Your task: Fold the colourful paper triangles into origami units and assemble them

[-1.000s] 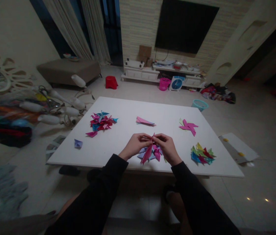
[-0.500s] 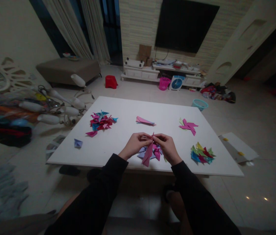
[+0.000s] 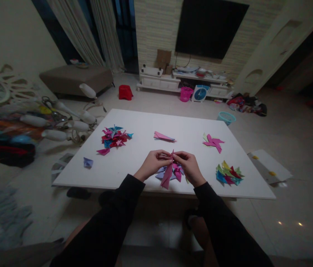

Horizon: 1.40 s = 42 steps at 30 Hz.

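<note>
Both hands meet above the near edge of a white table (image 3: 134, 163). My left hand (image 3: 154, 164) and my right hand (image 3: 189, 167) each pinch the top of a folded pink paper piece (image 3: 167, 175), which hangs down between them. Under the hands lies a small heap of purple and pink folded papers (image 3: 176, 172). Both arms wear black sleeves.
On the table lie a red, pink and blue paper pile (image 3: 113, 136) at the left, a pink folded piece (image 3: 164, 137) in the middle, a pink star-like shape (image 3: 213, 142), a green and multicoloured pile (image 3: 229, 174) at the right, and one purple piece (image 3: 87, 162). Floor clutter surrounds the table.
The hands stay pinched on the pink paper; its hanging tip has swung slightly. The view has shifted a little upward.
</note>
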### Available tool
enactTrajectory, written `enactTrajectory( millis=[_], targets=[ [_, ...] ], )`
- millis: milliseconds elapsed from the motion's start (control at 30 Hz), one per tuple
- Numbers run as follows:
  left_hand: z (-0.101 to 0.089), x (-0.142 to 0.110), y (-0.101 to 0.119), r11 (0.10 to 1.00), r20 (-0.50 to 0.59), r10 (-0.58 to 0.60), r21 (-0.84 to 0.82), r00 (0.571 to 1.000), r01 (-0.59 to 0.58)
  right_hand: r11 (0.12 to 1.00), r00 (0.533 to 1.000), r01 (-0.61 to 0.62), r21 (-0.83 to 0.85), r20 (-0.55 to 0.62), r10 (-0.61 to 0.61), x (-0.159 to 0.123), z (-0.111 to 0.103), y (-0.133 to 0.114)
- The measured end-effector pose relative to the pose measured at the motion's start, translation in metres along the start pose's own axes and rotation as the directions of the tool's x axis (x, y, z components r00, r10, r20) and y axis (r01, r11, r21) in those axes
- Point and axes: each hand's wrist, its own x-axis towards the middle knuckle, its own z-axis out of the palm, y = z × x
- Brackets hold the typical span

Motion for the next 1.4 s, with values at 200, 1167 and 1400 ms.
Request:
enactTrajectory(
  millis=[200,1167,1400],
  targets=[
    [-0.0002,-0.0002,0.0003,1.0,-0.01,-0.001,0.002,1.0,0.001,1.0,1.0,-0.005,-0.002,0.001,0.005,-0.0011,0.0019,-0.0036],
    [-0.0025,-0.0007,0.0023,0.998,-0.009,-0.005,0.067,1.0,0.005,0.999,0.999,-0.015,-0.041,-0.032,0.014,-0.001,0.0021,-0.0052],
    [-0.0015,-0.0006,-0.0047,0.992,-0.019,0.03,0.123,0.999,-0.028,0.999,0.998,-0.05,0.005,-0.038,0.05,-0.0015,0.0077,-0.0053]
  ],
)
